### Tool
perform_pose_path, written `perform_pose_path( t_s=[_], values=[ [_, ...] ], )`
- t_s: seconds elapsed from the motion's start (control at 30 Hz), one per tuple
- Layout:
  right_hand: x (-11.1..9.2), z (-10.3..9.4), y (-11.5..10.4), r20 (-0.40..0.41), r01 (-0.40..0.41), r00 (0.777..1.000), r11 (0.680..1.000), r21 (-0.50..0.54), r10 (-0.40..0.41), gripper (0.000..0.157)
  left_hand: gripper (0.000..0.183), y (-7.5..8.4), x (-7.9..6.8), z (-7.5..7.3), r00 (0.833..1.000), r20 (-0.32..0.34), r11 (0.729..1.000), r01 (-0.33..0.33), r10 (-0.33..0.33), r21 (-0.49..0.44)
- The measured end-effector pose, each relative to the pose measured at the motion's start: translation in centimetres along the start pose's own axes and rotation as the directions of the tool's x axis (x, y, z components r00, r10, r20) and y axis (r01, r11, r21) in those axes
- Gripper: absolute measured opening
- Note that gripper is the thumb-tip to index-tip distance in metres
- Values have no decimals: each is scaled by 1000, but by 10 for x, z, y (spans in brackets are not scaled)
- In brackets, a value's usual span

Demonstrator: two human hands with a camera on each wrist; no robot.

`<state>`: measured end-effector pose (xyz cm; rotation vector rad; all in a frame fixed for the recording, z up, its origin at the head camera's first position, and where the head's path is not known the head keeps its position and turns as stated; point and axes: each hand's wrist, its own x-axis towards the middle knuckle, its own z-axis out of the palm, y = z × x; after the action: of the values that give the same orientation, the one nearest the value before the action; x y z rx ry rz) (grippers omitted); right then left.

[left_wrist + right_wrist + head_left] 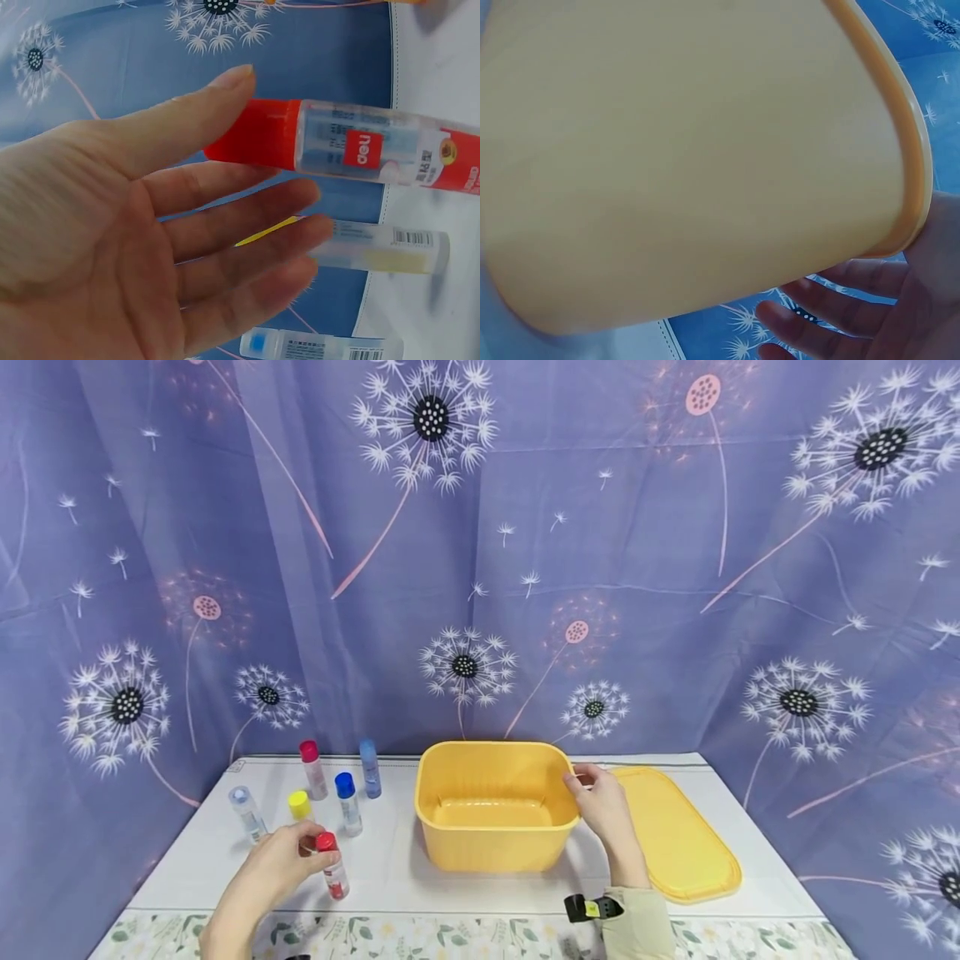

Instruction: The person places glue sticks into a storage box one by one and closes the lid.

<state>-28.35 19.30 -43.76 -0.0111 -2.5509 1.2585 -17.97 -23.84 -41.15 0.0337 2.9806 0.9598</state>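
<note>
My left hand (279, 864) pinches the red cap of a clear deli glue bottle (335, 878) between thumb and index finger. In the left wrist view the other fingers are spread below the bottle (364, 146). A yellow-capped bottle (300, 806) stands just behind that hand. My right hand (606, 806) grips the right rim of a deep yellow plastic box (495, 850), which stands with its top uncovered and nothing visible inside. In the right wrist view the box wall (690, 165) hides the thumb; several fingers show below the rim.
Other bottles stand left of the box: a dark-blue-capped one (349, 810), a light blue one (371, 770), a crimson-capped one (313, 772) and a pale-topped one (248, 812). The yellow lid (675, 835) lies right of the box. A dandelion-print curtain (480, 552) hangs behind the table.
</note>
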Motion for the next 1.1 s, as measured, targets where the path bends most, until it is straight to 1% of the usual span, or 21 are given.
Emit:
perform_pose_path(
  t_s=[0.1,0.17,0.27,0.37,0.47,0.57,0.67,0.77,0.87,0.93,1.1],
  values=[
    [-1,1,-1,1,0,1000,1000,1,0,26,23,-1,0,1,1000,5,1000,4,-4,-12],
    [-2,0,-2,1,2,1000,1000,1,-2,26,20,-2,0,2,1000,5,1000,8,-8,-20],
    [-4,0,-3,-7,10,1000,1000,-2,-10,26,20,-3,2,3,1000,3,1000,15,-15,-22],
    [-6,0,-3,-17,11,1000,1000,-13,-11,27,22,-3,3,3,1000,19,999,23,-22,-30],
    [-5,-1,-3,-11,3,1000,1000,-19,-3,27,24,-2,5,3,999,30,999,31,-30,-34],
    [-3,-2,-4,2,-1,1000,1000,-20,1,27,24,-1,6,3,1000,11,1000,13,-13,-4],
    [-1,-4,-4,-3,5,1000,1000,-18,-5,26,20,0,8,3,999,-34,999,-30,32,45],
    [-1,-5,-5,-10,8,1000,1000,-21,-8,26,17,2,8,3,996,-61,995,-58,63,80],
    [-1,-4,-4,-3,-1,1000,1000,-22,1,26,17,4,7,3,997,-56,995,-55,60,84],
    [-2,-3,-3,0,-5,1000,1000,-20,5,26,17,4,6,3,998,-49,996,-42,46,82],
    [-2,0,-3,-11,-11,1000,1000,-6,10,25,18,5,4,3,999,-40,997,-26,29,73]
  ],
)
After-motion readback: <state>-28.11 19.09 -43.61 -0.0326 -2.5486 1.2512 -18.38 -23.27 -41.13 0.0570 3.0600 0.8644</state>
